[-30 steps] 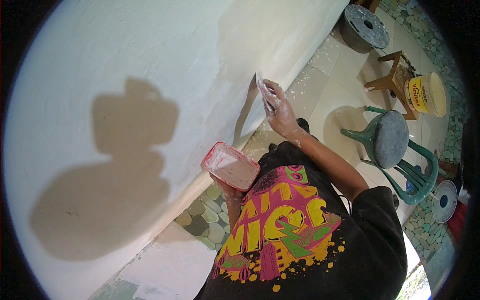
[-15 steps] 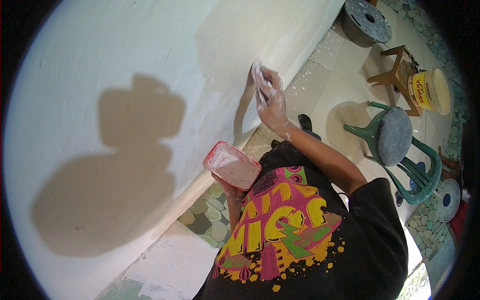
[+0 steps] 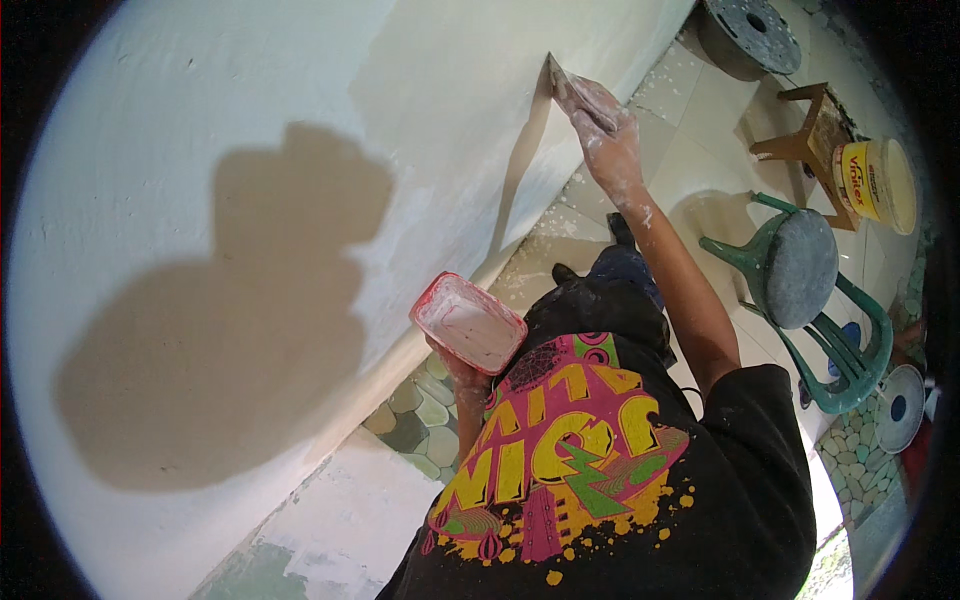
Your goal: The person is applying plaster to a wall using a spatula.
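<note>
My right hand (image 3: 612, 145), dusted with white, is closed round a putty knife (image 3: 562, 82). The thin pointed blade lies at the pale wall (image 3: 440, 120); whether its whole edge touches cannot be told. Low in front of my body, my left hand (image 3: 462, 372) holds a red plastic tub (image 3: 427, 297) from beneath and the side, its fingers partly hidden. White putty (image 3: 475, 328) coats the inside of the tub, which tilts slightly toward the wall.
To the right stand a green plastic chair (image 3: 866, 350) with a round grey seat, a small wooden stool (image 3: 790, 146), a yellow-labelled bucket (image 3: 885, 185) and a dark round basin (image 3: 735, 45). White specks dot the tiled floor (image 3: 690, 150). A fan (image 3: 901, 410) sits at the far right.
My right hand and the putty knife have moved up and right along the wall, with the arm more stretched out. The left hand keeps the tub in nearly the same place.
</note>
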Action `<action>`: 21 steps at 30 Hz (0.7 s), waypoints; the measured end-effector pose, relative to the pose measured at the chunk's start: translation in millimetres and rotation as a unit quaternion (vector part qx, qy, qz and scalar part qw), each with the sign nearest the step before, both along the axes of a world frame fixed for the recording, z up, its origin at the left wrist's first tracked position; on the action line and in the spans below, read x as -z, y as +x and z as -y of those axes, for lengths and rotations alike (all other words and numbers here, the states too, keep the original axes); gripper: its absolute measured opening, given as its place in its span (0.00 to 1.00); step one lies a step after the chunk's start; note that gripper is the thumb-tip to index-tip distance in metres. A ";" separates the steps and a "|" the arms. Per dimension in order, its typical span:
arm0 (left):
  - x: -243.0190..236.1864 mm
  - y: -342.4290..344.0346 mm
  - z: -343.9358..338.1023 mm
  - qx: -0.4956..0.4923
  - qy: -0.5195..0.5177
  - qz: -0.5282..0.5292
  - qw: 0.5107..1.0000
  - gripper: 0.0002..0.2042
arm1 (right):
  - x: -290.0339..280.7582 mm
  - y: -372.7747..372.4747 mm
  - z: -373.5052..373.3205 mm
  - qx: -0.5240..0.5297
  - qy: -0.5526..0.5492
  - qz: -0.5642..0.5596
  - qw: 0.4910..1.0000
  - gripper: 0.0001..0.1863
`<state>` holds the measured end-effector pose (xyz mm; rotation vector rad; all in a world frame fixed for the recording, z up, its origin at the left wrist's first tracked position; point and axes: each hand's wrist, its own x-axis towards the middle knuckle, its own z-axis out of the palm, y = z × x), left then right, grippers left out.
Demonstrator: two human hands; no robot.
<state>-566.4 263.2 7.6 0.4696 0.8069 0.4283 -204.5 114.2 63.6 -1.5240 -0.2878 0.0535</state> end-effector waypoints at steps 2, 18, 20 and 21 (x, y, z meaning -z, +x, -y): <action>-3.9 0.9 8.0 0.002 0.011 -0.002 1.000 0.36 | 5.2 -15.5 -4.0 -0.016 -0.009 0.003 1.000 0.28; -8.2 7.7 8.9 0.009 -0.018 0.016 1.000 0.36 | 18.3 0.1 -3.9 0.051 -0.045 0.100 0.993 0.31; -18.4 13.2 17.9 -0.004 0.013 -0.015 1.000 0.36 | -8.4 -35.0 -18.9 0.052 -0.041 0.071 0.995 0.29; -21.6 17.3 20.9 -0.011 0.046 -0.044 0.998 0.36 | -7.5 -51.7 -22.7 0.008 0.001 0.031 0.999 0.30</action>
